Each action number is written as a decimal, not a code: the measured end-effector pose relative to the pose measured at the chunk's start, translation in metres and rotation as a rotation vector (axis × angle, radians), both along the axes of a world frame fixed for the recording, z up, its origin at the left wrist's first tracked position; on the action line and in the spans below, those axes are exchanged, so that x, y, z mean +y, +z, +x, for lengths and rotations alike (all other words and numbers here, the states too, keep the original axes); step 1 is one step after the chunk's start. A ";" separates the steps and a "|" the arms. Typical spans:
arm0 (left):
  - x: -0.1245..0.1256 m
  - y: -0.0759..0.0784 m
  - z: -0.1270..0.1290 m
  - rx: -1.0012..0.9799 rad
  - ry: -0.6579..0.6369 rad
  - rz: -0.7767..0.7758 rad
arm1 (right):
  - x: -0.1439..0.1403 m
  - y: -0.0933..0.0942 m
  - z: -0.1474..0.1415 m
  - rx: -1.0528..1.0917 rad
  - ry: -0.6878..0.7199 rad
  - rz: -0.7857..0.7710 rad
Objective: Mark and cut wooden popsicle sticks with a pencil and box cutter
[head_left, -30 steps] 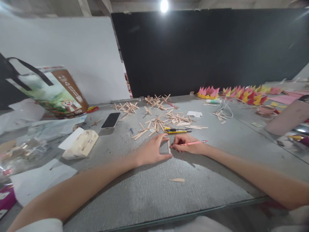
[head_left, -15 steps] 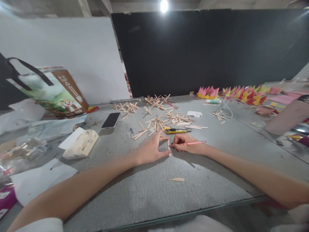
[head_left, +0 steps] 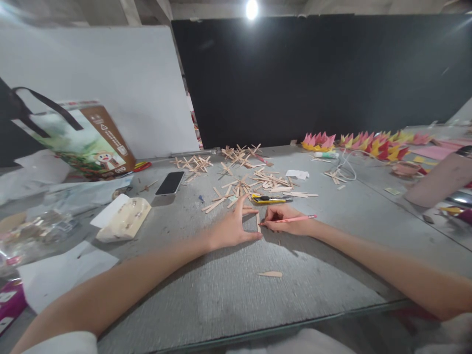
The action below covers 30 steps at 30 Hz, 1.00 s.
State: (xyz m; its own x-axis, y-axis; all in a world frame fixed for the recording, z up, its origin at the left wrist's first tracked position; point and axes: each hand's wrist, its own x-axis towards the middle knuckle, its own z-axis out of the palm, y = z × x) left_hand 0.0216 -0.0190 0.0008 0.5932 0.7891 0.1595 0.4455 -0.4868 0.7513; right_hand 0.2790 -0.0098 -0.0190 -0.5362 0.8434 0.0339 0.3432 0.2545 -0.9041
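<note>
A short wooden craft stick [head_left: 258, 222] lies upright in view on the grey table. My left hand [head_left: 231, 228] is closed on it, thumb at the near end and a finger at the far end. In my right hand [head_left: 282, 220] is a pink pencil [head_left: 299, 218], its tip at the stick's right edge. A yellow and black utility knife [head_left: 272, 199] rests just beyond both hands. Nearer to me lies a single pointed piece of craft stick [head_left: 270, 274].
Piles of craft sticks [head_left: 271, 181] spread beyond the knife. On the left are a phone [head_left: 170, 183], a tissue pack [head_left: 125, 220] and a printed bag [head_left: 92, 140]. Folded paper flowers [head_left: 319, 141], a glue stick [head_left: 325, 155], a white cable [head_left: 346, 167] and a bottle [head_left: 435, 179] are on the right.
Both hands stay almost in place. The pencil tip has shifted very slightly along the stick, toward me.
</note>
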 end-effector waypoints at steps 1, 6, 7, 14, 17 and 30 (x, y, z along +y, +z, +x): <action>0.000 -0.001 0.000 -0.004 -0.002 -0.003 | 0.000 0.001 0.000 0.000 -0.011 -0.015; 0.001 -0.001 -0.001 -0.017 -0.012 -0.023 | -0.003 0.007 -0.002 0.012 0.009 -0.027; 0.001 -0.001 -0.001 -0.015 -0.013 -0.020 | -0.003 0.007 -0.002 0.012 0.013 -0.023; 0.000 0.000 -0.001 0.000 -0.013 -0.001 | -0.003 0.008 -0.002 0.016 -0.004 -0.037; 0.000 0.001 -0.001 0.004 -0.013 -0.006 | -0.003 0.009 -0.002 0.011 -0.003 -0.037; 0.001 -0.001 -0.001 -0.005 -0.006 -0.024 | -0.002 0.005 -0.001 0.025 -0.014 -0.066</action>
